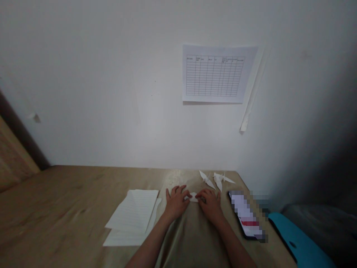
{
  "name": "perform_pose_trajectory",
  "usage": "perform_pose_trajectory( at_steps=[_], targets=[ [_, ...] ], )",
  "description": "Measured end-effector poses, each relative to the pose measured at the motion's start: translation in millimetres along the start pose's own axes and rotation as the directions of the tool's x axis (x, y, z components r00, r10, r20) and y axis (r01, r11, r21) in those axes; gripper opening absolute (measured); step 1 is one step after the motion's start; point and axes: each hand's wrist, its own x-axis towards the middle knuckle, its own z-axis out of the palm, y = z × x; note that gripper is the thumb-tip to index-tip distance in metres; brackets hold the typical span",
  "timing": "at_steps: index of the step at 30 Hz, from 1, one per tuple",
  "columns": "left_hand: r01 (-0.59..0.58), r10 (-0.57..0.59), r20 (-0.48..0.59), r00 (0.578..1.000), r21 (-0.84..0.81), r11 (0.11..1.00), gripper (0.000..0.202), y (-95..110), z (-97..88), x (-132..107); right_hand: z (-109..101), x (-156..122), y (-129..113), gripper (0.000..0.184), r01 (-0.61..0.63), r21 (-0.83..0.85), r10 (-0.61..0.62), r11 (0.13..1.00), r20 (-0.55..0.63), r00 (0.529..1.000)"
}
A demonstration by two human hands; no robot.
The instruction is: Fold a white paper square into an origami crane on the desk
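A small piece of folded white paper (pixel 193 197) lies between my two hands, near the wall side of the table. My left hand (pixel 176 201) pinches its left end with thumb and forefinger, the other fingers spread out beyond. On the right end, my right hand (pixel 211 203) holds the paper with its fingertips, the remaining fingers curled. Parts of the paper are hidden under the fingers. Just past my right hand lie several folded paper birds (pixel 218 178), white with pointed tips.
Lined paper sheets (pixel 136 210) lie stacked left of my left arm. A phone (pixel 245 216) with a lit, blurred screen rests at the right, near the table (pixel 78 208) edge. A teal chair back (pixel 301 238) stands beyond that edge. A printed chart (pixel 214 74) hangs on the wall.
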Motion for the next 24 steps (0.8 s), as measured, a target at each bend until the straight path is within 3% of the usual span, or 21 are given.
perform_pose_trajectory(
  at_steps=[5,12,24],
  targets=[
    [0.022,-0.02,-0.081,0.997,0.017,1.0,0.016,8.0,1.4,-1.3,2.1,0.6,-4.6,0.018,-0.008,-0.048,0.007,0.999,-0.031,0.999],
    [0.021,-0.02,-0.064,0.998,0.026,0.999,0.017,7.9,0.8,-0.5,5.0,1.9,-5.9,0.017,-0.041,-0.027,0.04,0.999,-0.053,0.998],
    [0.033,-0.032,0.05,0.998,-0.018,0.999,0.028,-0.6,-5.2,0.3,2.1,2.4,3.1,0.048,-0.012,0.01,0.012,1.0,0.034,0.999]
  ],
)
